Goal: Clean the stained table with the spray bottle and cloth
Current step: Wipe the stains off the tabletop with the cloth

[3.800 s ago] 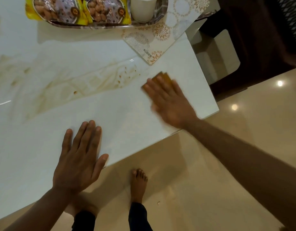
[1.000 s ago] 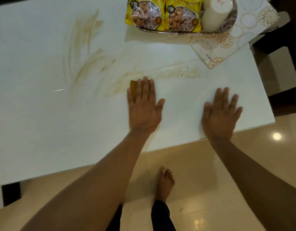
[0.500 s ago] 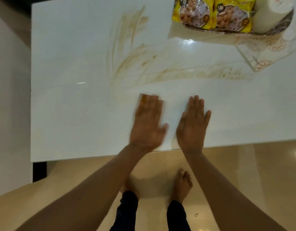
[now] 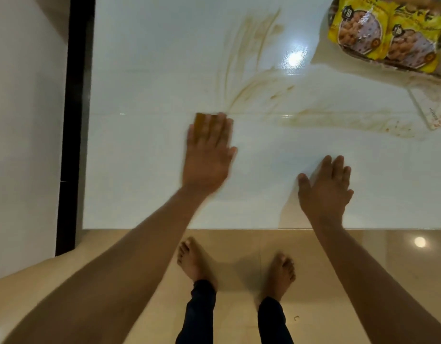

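a: where's the cloth?
b: cloth [image 4: 201, 119] is on the white worktop [image 4: 145, 170], pinned under the fingers of the left hand [image 4: 207, 155]. only an orange-brown corner shows past the fingertips. hand is flat, fingers extended and together, pressing down rather than gripping. it's motion-blurred.

a: right hand?
b: right hand [image 4: 325, 188] is flat on the worktop, right of the cloth and nearer the front edge. fingers spread slightly, palm down, nothing in it.

a: stain?
b: brown stain [image 4: 251, 78] starts just beyond the cloth: streaks fan away from it toward the far side, and a smeared band with specks runs off to the cloth's right. surface on the near side of the cloth looks clean (glossy, with a light glare spot beyond the streaks).

a: anything else on top?
b: far right of the cloth: two yellow snack packets [image 4: 385, 33] in a tray, and a patterned mat [image 4: 435, 115] corner at the frame edge. spray bottle not in frame.

a: person?
b: standing barefoot on a beige tile floor [image 4: 239, 249] at the front edge, dark trousers.
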